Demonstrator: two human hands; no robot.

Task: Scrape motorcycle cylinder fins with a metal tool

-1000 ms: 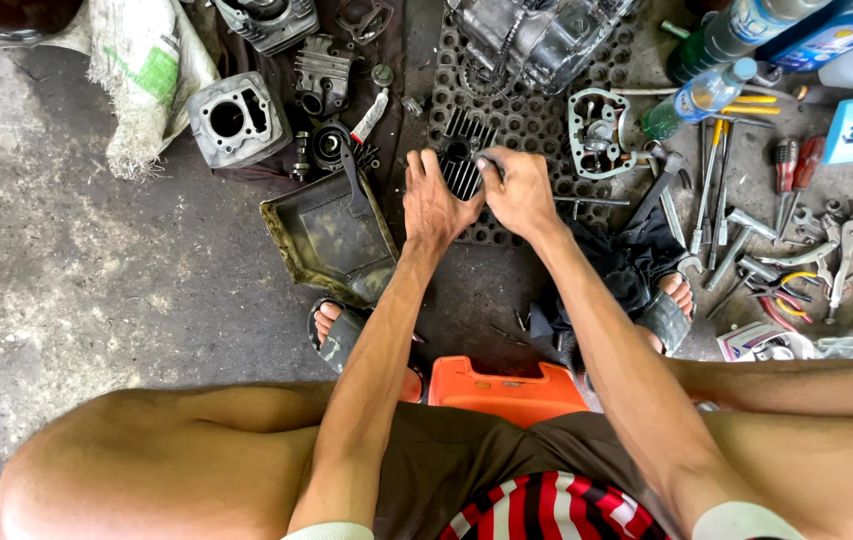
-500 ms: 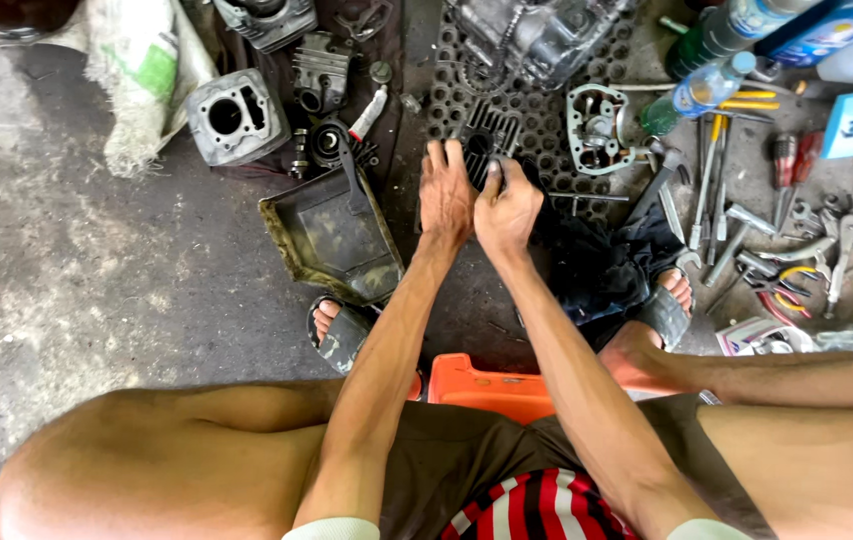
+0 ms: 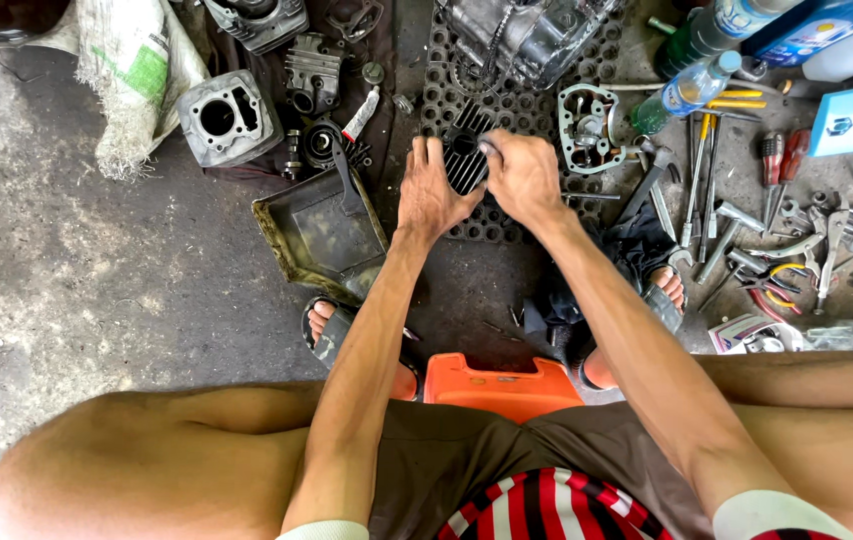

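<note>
A grey engine cylinder [image 3: 217, 120] sits far left on the floor, beside a dirty square tray [image 3: 322, 235]. The left hand [image 3: 432, 190] and right hand [image 3: 522, 175] both grip a black finned part [image 3: 465, 160] over the perforated rubber mat [image 3: 507, 110]; palms hide most of it. Scattered wrenches [image 3: 737, 230] lie right.

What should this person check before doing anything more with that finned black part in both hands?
1. Left hand grips the finned black part: ok.
2. Right hand on its top edge: ok; what the fingertips pinch: cannot tell.
3. Part sits over the perforated rubber mat: ok.
4. Dirty metal tray beside the left hand, apart from it: ok.
5. Hand tools lie to the right, close to the sandalled foot: not ok.
</note>
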